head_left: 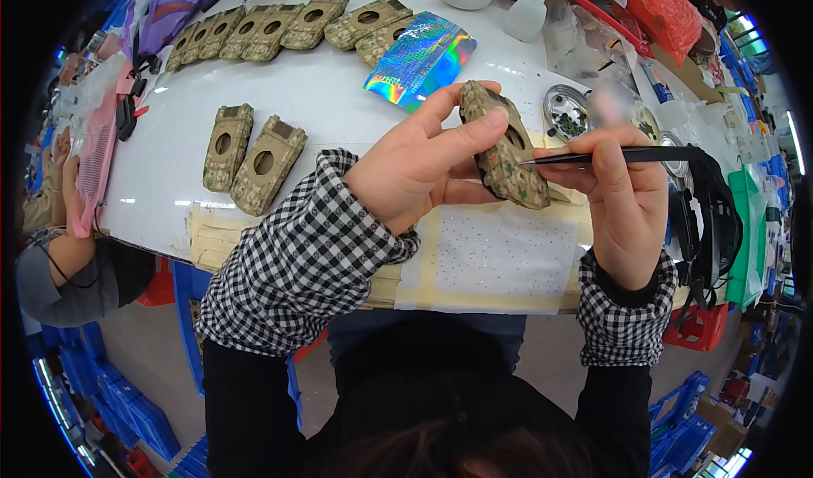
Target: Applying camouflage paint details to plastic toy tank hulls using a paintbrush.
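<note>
My left hand (411,160) is closed around a camouflage-painted toy tank hull (517,182), thumb on top and fingers beneath. The hull is tilted and has a round hole in its upper face. My right hand (631,194) pinches black tweezers (648,154), whose thin silvery tip is at the hull's side; whether it grips anything is too small to tell. Under the hands, a white sheet dotted with tiny specks (500,262) is taped to the table's front edge. Left of my left hand lie two similar hulls (268,165).
A row of several hulls (313,21) runs along the back left. An iridescent pouch (423,59) lies in front of its right end. A round metal dish (555,99) holds small dark green pieces. Behind it stands a white squeeze bottle (527,14). A pink basket (93,173) and another person's arm are at left.
</note>
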Tool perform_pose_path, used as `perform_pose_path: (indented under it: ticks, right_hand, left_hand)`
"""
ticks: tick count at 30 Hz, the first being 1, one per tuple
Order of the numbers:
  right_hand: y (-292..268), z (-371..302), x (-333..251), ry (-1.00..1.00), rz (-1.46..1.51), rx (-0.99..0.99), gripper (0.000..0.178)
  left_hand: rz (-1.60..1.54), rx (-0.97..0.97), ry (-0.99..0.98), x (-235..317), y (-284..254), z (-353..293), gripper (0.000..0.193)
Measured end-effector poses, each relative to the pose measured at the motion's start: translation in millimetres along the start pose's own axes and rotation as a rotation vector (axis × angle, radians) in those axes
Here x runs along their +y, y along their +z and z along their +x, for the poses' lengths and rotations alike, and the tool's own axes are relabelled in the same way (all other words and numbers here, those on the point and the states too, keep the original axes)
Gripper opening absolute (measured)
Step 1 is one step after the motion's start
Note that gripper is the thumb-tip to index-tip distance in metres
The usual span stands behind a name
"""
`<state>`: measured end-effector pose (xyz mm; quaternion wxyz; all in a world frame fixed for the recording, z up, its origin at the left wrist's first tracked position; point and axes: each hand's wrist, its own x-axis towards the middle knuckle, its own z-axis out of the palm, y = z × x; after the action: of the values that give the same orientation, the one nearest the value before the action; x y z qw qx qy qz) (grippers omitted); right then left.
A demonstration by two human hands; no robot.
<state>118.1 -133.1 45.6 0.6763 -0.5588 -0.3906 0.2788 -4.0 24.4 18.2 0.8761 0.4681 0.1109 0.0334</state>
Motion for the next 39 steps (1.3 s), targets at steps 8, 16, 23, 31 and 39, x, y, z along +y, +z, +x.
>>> perform_pose_path:
  ticks: [8, 16, 23, 31, 39]
  right_hand:
    - [-1.9, -0.3, 0.6, -0.013, 0.008, -0.013, 0.024]
    - [-2.0, -0.4, 1.5, -0.027, 0.016, -0.019, 0.023]
    - [-2.6, -0.5, 3.2, -0.036, 0.023, -0.021, 0.022]
    - [-2.5, -1.5, 3.5, -0.050, 0.010, -0.017, 0.021]
    - [-5.2, -1.5, 2.2, -0.085, -0.097, -0.090, 0.021]
  left_hand:
    - [0.005, -0.005, 0.001, 1.1, 0.2, 0.1, 0.056]
    - [-0.059, 0.024, 0.027, -0.7, 0.7, 2.2, 0.057]
    - [-0.038, 0.012, 0.012, 0.0, 0.8, 1.5, 0.055]
    - [-0.002, -0.016, -0.005, 1.1, 0.5, 0.0, 0.055]
    - [0.002, -0.008, -0.005, 0.7, 0.0, 0.4, 0.055]
